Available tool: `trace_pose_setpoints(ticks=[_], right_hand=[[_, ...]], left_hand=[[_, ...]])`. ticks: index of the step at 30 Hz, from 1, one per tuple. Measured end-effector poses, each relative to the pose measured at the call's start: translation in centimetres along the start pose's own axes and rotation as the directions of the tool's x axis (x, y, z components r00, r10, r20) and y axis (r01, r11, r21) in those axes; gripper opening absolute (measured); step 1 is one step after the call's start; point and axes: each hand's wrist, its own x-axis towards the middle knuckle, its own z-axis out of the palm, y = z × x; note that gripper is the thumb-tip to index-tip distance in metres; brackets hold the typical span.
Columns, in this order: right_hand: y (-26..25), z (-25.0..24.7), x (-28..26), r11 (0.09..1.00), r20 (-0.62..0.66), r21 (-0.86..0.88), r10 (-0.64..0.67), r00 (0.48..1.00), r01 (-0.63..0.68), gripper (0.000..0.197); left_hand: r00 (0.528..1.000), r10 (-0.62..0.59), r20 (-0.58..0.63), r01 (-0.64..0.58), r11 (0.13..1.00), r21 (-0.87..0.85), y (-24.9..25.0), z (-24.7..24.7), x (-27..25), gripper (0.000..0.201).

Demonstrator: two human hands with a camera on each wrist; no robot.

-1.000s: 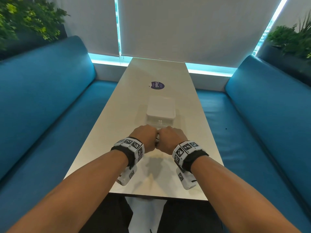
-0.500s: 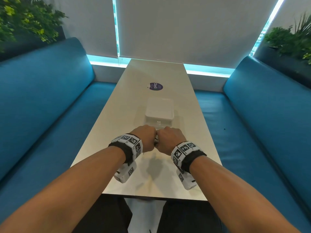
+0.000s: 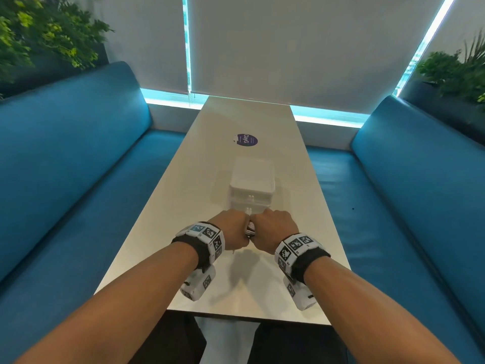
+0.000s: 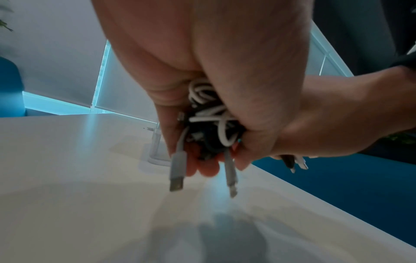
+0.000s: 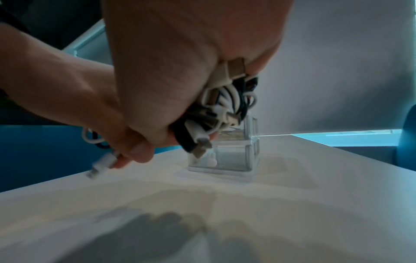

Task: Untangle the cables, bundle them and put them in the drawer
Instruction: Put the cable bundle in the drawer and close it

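A tangled wad of white and black cables (image 4: pixel 211 121) (image 5: pixel 225 106) (image 3: pixel 250 228) is held above the white table (image 3: pixel 252 285), clasped between both fists. My left hand (image 3: pixel 232 227) (image 4: pixel 202 89) grips its left side; plug ends (image 4: pixel 178 174) dangle below the fingers. My right hand (image 3: pixel 273 228) (image 5: pixel 180 80) grips the right side, with a white connector (image 5: pixel 198 137) sticking out. Just beyond the hands stands a small clear plastic drawer unit (image 3: pixel 252 187) (image 5: pixel 234 153), its two drawers closed.
A round dark sticker (image 3: pixel 245 140) lies farther along the table. Blue benches (image 3: pixel 65 179) (image 3: pixel 406 193) flank the table on both sides. Plants (image 3: pixel 39 35) stand behind the bench backs, and a blind-covered window closes the far end.
Both hands stay pressed together on the cable wad. They have shifted slightly toward the drawer unit; otherwise little differs.
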Motion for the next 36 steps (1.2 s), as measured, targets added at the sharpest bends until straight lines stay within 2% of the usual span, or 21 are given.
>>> trace_pose_setpoints(ticks=[3,5,7,9,11,13,16,19,25,28,32,36], right_hand=[[0.9,1.1,-0.2,0.996,-0.011,0.083,0.04,0.999,-0.039,0.018],[1.6,1.6,-0.1,0.984,-0.01,0.156,0.091,0.996,-0.088,0.019],[2.4,1.8,0.0,0.959,-0.02,0.233,0.168,0.986,-0.159,0.021],[3.6,1.8,0.2,0.921,-0.042,0.321,0.248,0.968,-0.222,0.023],[4.8,1.7,0.6,0.896,-0.068,0.383,0.269,0.961,-0.224,0.026],[5.6,1.3,1.3,0.893,-0.103,0.412,0.243,0.965,-0.181,0.034],[5.5,0.3,2.8,0.865,-0.123,0.478,0.235,0.964,-0.15,0.033],[5.3,-0.2,4.4,0.847,-0.078,0.506,0.233,0.969,-0.162,0.031],[5.2,0.8,5.4,0.831,0.008,0.527,0.207,0.978,-0.18,0.04],[5.3,0.8,5.5,0.799,0.015,0.57,0.223,0.975,-0.192,0.03],[5.2,0.7,5.6,0.758,0.043,0.619,0.229,0.972,-0.206,0.023],[5.9,0.4,5.4,0.72,0.043,0.667,0.219,0.975,-0.191,0.017]], left_hand=[[0.999,0.042,-0.018,-0.044,0.988,-0.149,-0.8,0.4,0.4,0.019],[0.998,0.027,-0.054,-0.04,0.967,-0.251,-1.3,0.6,0.9,0.028],[0.998,-0.034,-0.06,0.014,0.953,-0.304,-2.5,1.1,1.6,0.041],[0.992,-0.124,0.005,0.121,0.953,-0.279,-4.2,1.9,2.4,0.057],[0.977,-0.201,0.064,0.21,0.957,-0.201,-5.8,2.9,3.1,0.054],[0.976,-0.212,0.043,0.216,0.959,-0.181,-6.4,3.8,3.9,0.044],[0.973,-0.232,-0.016,0.22,0.941,-0.258,-5.7,4.5,5.2,0.039],[0.961,-0.278,-0.013,0.263,0.923,-0.281,-4.5,4.6,6.8,0.04],[0.904,-0.426,-0.036,0.359,0.802,-0.478,-3.9,5.4,8.8,0.048],[0.891,-0.453,-0.036,0.349,0.734,-0.583,-3.7,5.5,9.0,0.052],[0.875,-0.484,-0.023,0.333,0.635,-0.697,-3.2,5.7,8.9,0.046],[0.881,-0.473,0.015,0.356,0.642,-0.679,-2.7,5.1,8.3,0.054]])
